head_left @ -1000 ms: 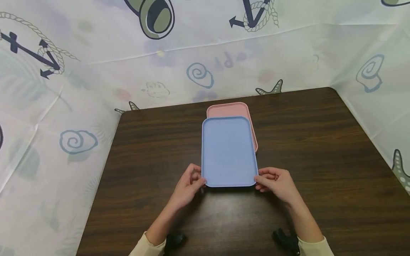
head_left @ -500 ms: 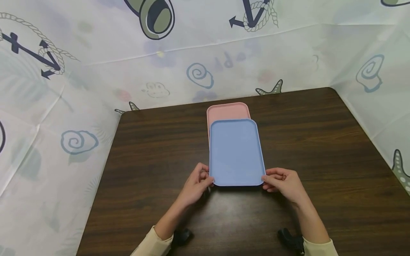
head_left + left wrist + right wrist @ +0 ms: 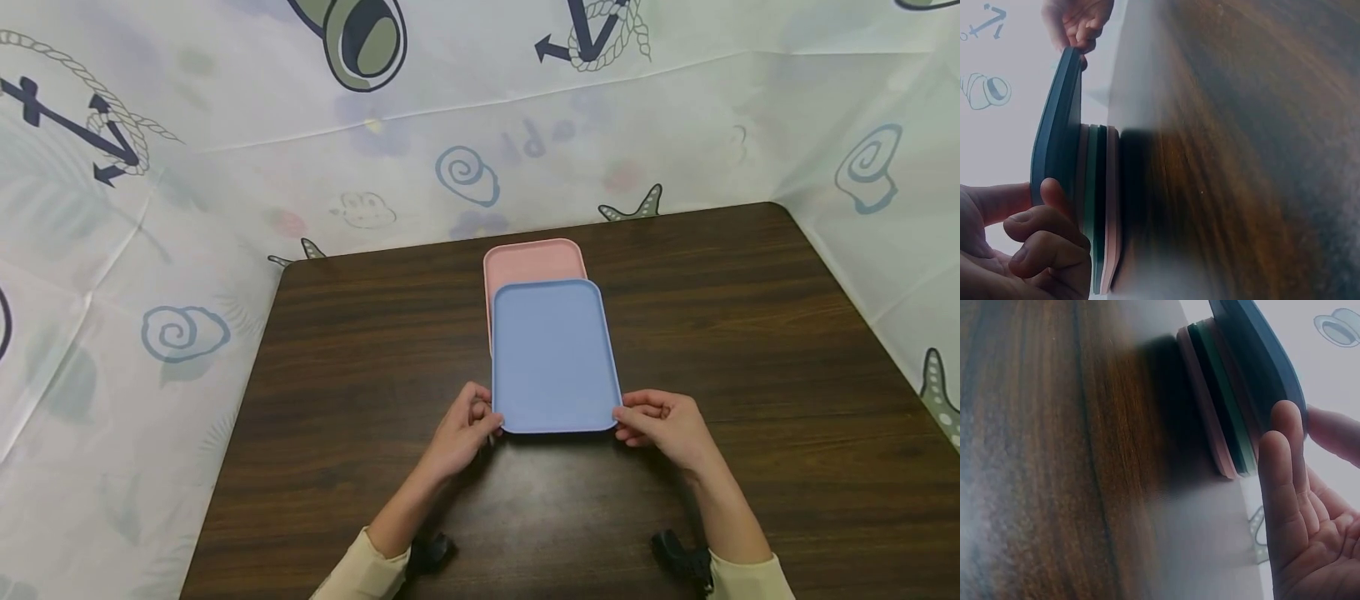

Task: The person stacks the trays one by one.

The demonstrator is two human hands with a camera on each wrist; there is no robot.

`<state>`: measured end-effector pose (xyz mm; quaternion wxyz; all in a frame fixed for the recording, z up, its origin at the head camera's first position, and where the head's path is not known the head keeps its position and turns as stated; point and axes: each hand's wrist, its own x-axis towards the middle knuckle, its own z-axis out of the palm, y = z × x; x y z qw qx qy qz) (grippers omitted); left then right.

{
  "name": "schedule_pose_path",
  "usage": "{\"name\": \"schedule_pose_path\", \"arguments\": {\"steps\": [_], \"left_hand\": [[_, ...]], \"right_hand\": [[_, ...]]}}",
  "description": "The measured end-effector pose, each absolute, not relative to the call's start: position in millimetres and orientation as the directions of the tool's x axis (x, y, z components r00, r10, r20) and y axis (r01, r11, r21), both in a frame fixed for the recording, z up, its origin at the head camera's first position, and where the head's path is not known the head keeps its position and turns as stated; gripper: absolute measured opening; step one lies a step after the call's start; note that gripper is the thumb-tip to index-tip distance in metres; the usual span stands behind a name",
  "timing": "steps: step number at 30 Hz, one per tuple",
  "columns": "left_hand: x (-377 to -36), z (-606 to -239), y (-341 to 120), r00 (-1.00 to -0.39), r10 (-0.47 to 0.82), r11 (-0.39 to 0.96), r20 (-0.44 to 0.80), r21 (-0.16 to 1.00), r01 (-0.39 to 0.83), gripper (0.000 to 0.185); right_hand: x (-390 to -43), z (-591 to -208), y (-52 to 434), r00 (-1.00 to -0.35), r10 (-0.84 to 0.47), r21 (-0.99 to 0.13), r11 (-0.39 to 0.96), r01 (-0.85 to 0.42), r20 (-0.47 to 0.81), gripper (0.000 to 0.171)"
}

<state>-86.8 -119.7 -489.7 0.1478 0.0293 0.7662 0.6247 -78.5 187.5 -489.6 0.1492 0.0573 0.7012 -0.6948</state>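
Both hands' fingers (image 3: 480, 414) pinch blue tray (image 3: 555, 354) above stacked trays (image 3: 534, 260).

Over the last second the blue tray (image 3: 556, 357) shifts to the right, carried by both hands: the left hand (image 3: 463, 433) at its near left corner and the right hand (image 3: 663, 425) at its near right corner move right with it. The tray now covers the right edge of the pink tray (image 3: 534, 260) beneath, and a strip of pink shows along its left side.
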Motion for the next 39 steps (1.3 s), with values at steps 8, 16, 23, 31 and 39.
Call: {"name": "schedule_pose_path", "arguments": {"steps": [8, 16, 23, 31, 39], "left_hand": [[-90, -482, -118, -0.957, 0.222, 0.208, -0.190, 0.967, -0.144, 0.021], [-93, -470, -117, -0.959, 0.212, 0.252, -0.189, 0.958, -0.133, 0.022], [-107, -493, -119, -0.978, 0.159, 0.265, -0.138, 0.960, -0.092, 0.021], [-123, -497, -118, -0.985, 0.148, 0.259, -0.085, 0.965, -0.045, 0.019], [-137, -494, -118, -0.989, 0.123, 0.283, -0.079, 0.958, -0.042, 0.019]], "right_hand": [[-88, -490, 187, -0.948, -0.127, -0.957, 0.037, 0.289, -0.291, 0.041], [-97, -491, 184, -0.948, -0.132, -0.957, 0.040, 0.286, -0.289, 0.043], [-109, -492, 182, -0.952, -0.123, -0.960, 0.056, 0.274, -0.279, 0.043], [-122, -489, 176, -0.967, -0.079, -0.970, 0.021, 0.243, -0.244, 0.044], [-135, -491, 172, -0.976, -0.043, -0.977, 0.016, 0.214, -0.214, 0.044]]}}
